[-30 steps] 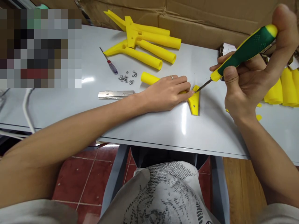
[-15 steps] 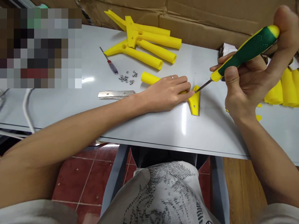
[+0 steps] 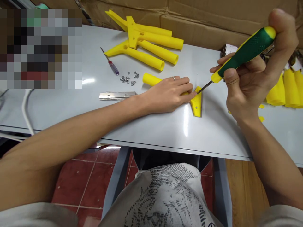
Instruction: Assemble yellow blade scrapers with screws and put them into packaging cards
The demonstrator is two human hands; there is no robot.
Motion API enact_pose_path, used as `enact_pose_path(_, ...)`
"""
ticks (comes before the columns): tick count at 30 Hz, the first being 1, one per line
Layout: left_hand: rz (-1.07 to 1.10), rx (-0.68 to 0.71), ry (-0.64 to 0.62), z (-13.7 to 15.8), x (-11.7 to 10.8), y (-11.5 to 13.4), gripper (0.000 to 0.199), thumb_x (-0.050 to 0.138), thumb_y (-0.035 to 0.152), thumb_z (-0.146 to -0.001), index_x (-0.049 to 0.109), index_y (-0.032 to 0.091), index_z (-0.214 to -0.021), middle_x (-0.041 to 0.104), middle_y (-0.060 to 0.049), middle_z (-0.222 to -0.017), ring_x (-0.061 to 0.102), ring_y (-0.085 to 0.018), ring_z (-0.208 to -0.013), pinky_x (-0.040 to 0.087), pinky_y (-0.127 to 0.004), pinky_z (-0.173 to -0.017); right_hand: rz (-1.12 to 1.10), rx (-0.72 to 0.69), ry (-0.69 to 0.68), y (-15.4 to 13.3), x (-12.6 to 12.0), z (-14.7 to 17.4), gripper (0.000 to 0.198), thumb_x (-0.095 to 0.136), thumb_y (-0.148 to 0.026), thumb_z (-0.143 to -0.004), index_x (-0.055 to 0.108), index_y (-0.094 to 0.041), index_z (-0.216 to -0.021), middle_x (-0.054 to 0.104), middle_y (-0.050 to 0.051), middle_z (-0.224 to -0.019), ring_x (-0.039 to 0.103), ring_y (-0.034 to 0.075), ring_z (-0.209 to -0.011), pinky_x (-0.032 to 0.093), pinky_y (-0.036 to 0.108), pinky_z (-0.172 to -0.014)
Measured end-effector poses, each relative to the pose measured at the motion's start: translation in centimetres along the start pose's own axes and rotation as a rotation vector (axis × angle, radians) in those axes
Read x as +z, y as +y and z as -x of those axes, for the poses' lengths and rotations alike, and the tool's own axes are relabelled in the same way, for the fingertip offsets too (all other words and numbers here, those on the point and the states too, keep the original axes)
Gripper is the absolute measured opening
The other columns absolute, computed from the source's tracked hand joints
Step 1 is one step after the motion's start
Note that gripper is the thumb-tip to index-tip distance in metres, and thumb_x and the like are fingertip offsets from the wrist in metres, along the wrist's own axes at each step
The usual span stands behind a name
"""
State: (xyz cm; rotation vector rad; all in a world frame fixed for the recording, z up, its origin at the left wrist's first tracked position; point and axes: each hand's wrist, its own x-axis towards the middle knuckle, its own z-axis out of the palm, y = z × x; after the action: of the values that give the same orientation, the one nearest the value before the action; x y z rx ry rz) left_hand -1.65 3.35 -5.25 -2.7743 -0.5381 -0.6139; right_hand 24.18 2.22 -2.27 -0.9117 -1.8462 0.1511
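Observation:
My left hand (image 3: pixel 169 94) is closed over the handle of a yellow scraper (image 3: pixel 196 105), pressing it flat on the table. A metal blade edge shows along the scraper head's right side, and one screw sits in its lower part. In my right hand (image 3: pixel 246 85) is a green and yellow screwdriver (image 3: pixel 247 52), held at a slant with a finger against its butt end. Its tip meets the upper part of the scraper head, beside my left fingertips, which hide the exact contact.
Several yellow scraper bodies (image 3: pixel 146 58) lie at the back of the table (image 3: pixel 151 130). Nearby are a small screwdriver (image 3: pixel 113 67), loose screws (image 3: pixel 125 79) and flat metal blades (image 3: pixel 115 96). More yellow scrapers (image 3: pixel 292 88) stand at the right. Cardboard (image 3: pixel 201 19) borders the back.
My right hand and the screwdriver's handle have shifted slightly left and down, while the tip stays at the scraper head. My left hand keeps its place.

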Motion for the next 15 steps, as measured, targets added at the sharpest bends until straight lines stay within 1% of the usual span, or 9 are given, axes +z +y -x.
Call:
enact_pose_path(2,0.005,-0.002,0.003,0.0,0.0,0.0,0.031,0.045,0.02,-0.119,0.072,0.018,-0.134,0.076,-0.012,-0.115,0.066,-0.025,-0.112,0.053,-0.039,-0.091,0.0,0.013,-0.023,0.2,-0.2,-0.2,0.065,0.046,-0.076,-0.109,0.026,-0.053,-0.166,0.024,-0.002,-0.182,0.078,0.02,-0.104,0.076,0.051,-0.1)
enact_pose_path(4,0.008,-0.011,-0.007,0.0,0.1,0.0,0.032,0.044,0.021,-0.119,0.072,0.018,-0.133,0.075,-0.012,-0.115,0.066,-0.025,-0.113,0.053,-0.039,-0.091,-0.002,0.022,-0.026,0.5,-0.4,-0.4,0.069,0.053,-0.079,-0.106,0.03,-0.053,-0.165,0.025,-0.002,-0.181,0.078,0.019,-0.105,0.076,0.05,-0.1)
enact_pose_path(8,0.034,-0.032,-0.021,0.0,0.2,0.0,0.034,0.042,0.023,-0.12,0.072,0.019,-0.135,0.075,-0.013,-0.118,0.066,-0.026,-0.116,0.055,-0.041,-0.094,-0.041,-0.063,0.037,0.5,-0.4,-0.5,0.079,0.07,-0.083,-0.097,0.039,-0.052,-0.162,0.037,0.0,-0.17,0.074,0.014,-0.099,0.074,0.043,-0.093)
enact_pose_path(10,0.028,-0.03,-0.023,0.0,0.2,0.0,0.035,0.041,0.022,-0.12,0.072,0.019,-0.135,0.075,-0.012,-0.119,0.066,-0.026,-0.117,0.056,-0.042,-0.094,-0.015,-0.079,0.08,0.1,0.0,-0.3,0.077,0.068,-0.084,-0.098,0.041,-0.049,-0.161,0.041,0.001,-0.167,0.071,0.013,-0.094,0.072,0.04,-0.085)
enact_pose_path(12,0.011,-0.026,-0.022,0.0,0.2,0.0,0.035,0.04,0.021,-0.12,0.072,0.019,-0.135,0.075,-0.012,-0.118,0.066,-0.026,-0.116,0.056,-0.042,-0.094,0.074,-0.055,0.125,-0.1,0.5,0.1,0.069,0.063,-0.08,-0.102,0.04,-0.046,-0.157,0.044,0.001,-0.163,0.067,0.012,-0.089,0.066,0.036,-0.072)
enact_pose_path(13,0.002,-0.024,-0.02,0.0,0.2,0.0,0.036,0.04,0.021,-0.12,0.073,0.019,-0.135,0.075,-0.012,-0.117,0.066,-0.026,-0.116,0.056,-0.042,-0.094,0.118,-0.035,0.132,-0.2,0.8,0.2,0.063,0.059,-0.075,-0.105,0.038,-0.045,-0.155,0.05,0.002,-0.156,0.065,0.013,-0.086,0.061,0.035,-0.067)
enact_pose_path(14,-0.006,-0.022,-0.019,0.0,0.2,0.0,0.036,0.04,0.021,-0.12,0.073,0.019,-0.135,0.074,-0.012,-0.116,0.066,-0.026,-0.116,0.056,-0.042,-0.093,0.144,-0.024,0.148,-0.2,1.1,0.4,0.059,0.058,-0.071,-0.106,0.036,-0.044,-0.153,0.058,0.001,-0.142,0.062,0.013,-0.083,0.057,0.034,-0.063)
enact_pose_path(15,-0.014,-0.02,-0.018,0.0,0.2,0.0,0.036,0.04,0.021,-0.12,0.073,0.019,-0.136,0.074,-0.012,-0.115,0.066,-0.027,-0.115,0.057,-0.042,-0.093,0.148,-0.025,0.169,-0.1,1.4,0.5,0.058,0.058,-0.069,-0.105,0.034,-0.042,-0.151,0.062,0.001,-0.124,0.059,0.014,-0.079,0.053,0.034,-0.06)
